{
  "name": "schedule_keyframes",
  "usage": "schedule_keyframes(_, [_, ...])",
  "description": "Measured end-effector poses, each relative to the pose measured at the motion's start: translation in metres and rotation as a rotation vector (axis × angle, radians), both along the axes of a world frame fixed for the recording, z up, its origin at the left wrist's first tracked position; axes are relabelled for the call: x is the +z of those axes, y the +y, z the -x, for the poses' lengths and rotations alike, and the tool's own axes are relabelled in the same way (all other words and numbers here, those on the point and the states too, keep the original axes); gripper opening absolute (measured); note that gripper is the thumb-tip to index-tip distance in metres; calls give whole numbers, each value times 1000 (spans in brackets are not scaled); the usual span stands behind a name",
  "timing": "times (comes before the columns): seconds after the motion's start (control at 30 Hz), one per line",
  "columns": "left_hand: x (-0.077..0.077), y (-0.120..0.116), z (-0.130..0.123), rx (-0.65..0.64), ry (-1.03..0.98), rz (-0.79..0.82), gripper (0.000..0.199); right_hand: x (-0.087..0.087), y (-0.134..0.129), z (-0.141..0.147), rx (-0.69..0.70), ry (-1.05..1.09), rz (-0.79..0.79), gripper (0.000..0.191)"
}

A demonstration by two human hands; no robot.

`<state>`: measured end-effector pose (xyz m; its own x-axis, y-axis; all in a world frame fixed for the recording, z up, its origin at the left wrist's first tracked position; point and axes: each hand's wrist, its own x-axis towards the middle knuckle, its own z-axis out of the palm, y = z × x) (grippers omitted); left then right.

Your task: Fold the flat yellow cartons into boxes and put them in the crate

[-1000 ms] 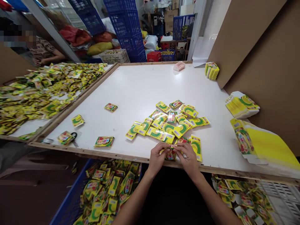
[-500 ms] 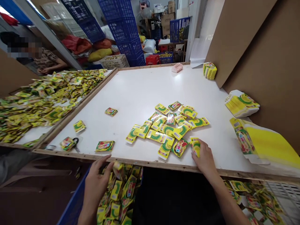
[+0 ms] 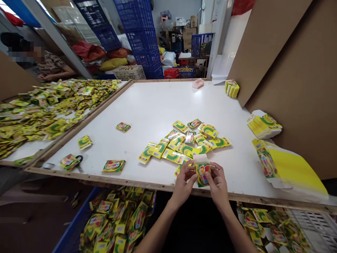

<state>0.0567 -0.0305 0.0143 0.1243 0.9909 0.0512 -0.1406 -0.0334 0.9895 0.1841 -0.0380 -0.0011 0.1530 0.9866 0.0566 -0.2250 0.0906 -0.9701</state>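
A small yellow-green printed carton (image 3: 202, 173) stands upright between my two hands at the table's front edge, its white top flap raised. My left hand (image 3: 185, 181) has its fingers and thumb on the carton's left side. On the right side, my right hand (image 3: 217, 182) grips it, with the thumb across the printed front. Just beyond my hands, several similar flat cartons (image 3: 173, 155) lie loosely spread and overlapping on the white table (image 3: 152, 105). Another carton (image 3: 113, 166) lies apart, to the left near the front edge.
Scissors (image 3: 79, 161) lie by a carton at front left. Stacks of flat cartons (image 3: 264, 124) line the right side. Below the edge are a blue crate (image 3: 76, 218) of cartons and a white crate (image 3: 310, 225). A person (image 3: 52, 66) sits behind a carton pile at far left.
My left hand has moved right from above the blue crate to the table edge. My right hand has shifted left with a carton, now raised and held by both hands.
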Motion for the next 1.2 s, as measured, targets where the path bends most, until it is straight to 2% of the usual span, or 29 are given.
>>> schedule_keyframes(0.17, [-10, 6, 6, -79, 26, 26, 58, -14, 6, -15, 64, -75, -56, 41])
schedule_keyframes(0.3, [-17, 10, 6, -117, 91, 30, 41, -21, 7, -23, 165, -244, -56, 34])
schedule_keyframes(0.43, [-15, 15, 9, -155, 155, -11, 30, -14, 16, -32, 197, -473, -129, 21])
schedule_keyframes(0.53, [-12, 17, 9, -95, 253, -103, 24, -8, 24, -34, 132, -559, -215, 23])
schedule_keyframes(0.67, [-15, 14, 2, 3, 229, -186, 28, -9, 28, -33, 45, -471, -188, 27])
schedule_keyframes(0.73, [-16, 11, -2, 19, 237, -224, 30, -12, 26, -34, 48, -466, -217, 24])
schedule_keyframes(0.9, [-9, 7, -5, 55, 414, -333, 16, -16, 19, -42, 98, -590, -309, 19])
schedule_keyframes(1.0, [-3, 8, -6, 87, 406, -310, 14, -14, 16, -42, 69, -629, -306, 19])
schedule_keyframes(1.2, [0, 12, -12, 126, 308, -134, 17, -7, 17, -38, 24, -684, -194, 23])
